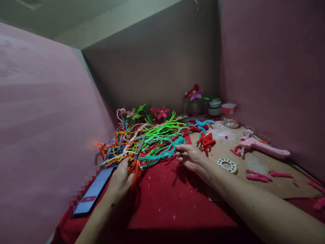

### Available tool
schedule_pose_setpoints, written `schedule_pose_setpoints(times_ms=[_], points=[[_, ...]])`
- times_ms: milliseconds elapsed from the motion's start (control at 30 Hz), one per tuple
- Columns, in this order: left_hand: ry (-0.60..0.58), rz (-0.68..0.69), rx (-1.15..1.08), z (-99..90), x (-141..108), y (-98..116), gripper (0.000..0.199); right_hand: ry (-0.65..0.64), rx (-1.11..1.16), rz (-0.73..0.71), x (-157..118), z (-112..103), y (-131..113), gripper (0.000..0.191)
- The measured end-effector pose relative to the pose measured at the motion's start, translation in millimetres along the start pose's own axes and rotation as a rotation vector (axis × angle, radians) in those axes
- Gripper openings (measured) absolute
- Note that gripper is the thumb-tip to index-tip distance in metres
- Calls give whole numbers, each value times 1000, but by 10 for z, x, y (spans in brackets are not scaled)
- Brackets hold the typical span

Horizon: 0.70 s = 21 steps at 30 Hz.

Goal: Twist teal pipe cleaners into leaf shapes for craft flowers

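Observation:
My left hand point(122, 175) is closed round the orange handles of a pair of scissors point(139, 149), whose dark blades point away from me over the pile. In a pinch, my right hand point(190, 158) holds a turquoise pipe cleaner point(177, 141), part of a loose turquoise bunch. Both hands are at the near edge of a heap of pipe cleaners point(159, 130) in green, orange, yellow, pink and other colours. Where the pinched piece ends among the others I cannot tell.
A phone point(93, 193) lies at left on the red cloth point(162, 203). At right, cardboard point(276, 188) bears a pink glue gun point(266, 148), a white ring with holes point(227, 165) and red pipe cleaner pieces point(207, 142). Behind stand pipe cleaner flowers point(162, 112) and a lidded jar point(214, 107).

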<state>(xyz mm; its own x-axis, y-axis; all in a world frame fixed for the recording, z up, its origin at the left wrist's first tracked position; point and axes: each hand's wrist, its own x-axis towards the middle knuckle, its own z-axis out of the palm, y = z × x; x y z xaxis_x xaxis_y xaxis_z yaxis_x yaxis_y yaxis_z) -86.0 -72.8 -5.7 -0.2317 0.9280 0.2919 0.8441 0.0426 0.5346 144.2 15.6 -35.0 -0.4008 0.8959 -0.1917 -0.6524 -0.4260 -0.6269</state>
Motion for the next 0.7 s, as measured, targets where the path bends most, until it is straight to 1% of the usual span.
schedule_pose_setpoints(times_ms=[100,200,333,400,533,700], points=[[-1,-3,-54,-92,3,23,35,-8,-15,-18,6,-1,17,15],[-43,58,4,-122,-84,92,39,-64,-26,-1,-11,5,18,17],[-64,287,82,-14,-172,166,53,-203,35,15,-52,19,-9,25],[-83,360,117,54,-179,179,55,-269,73,22,-70,23,-22,28],[-152,426,149,133,-183,185,54,-342,90,61,-103,31,-31,28],[-211,493,101,258,-221,186,56,-407,92,111,-144,43,-5,24]])
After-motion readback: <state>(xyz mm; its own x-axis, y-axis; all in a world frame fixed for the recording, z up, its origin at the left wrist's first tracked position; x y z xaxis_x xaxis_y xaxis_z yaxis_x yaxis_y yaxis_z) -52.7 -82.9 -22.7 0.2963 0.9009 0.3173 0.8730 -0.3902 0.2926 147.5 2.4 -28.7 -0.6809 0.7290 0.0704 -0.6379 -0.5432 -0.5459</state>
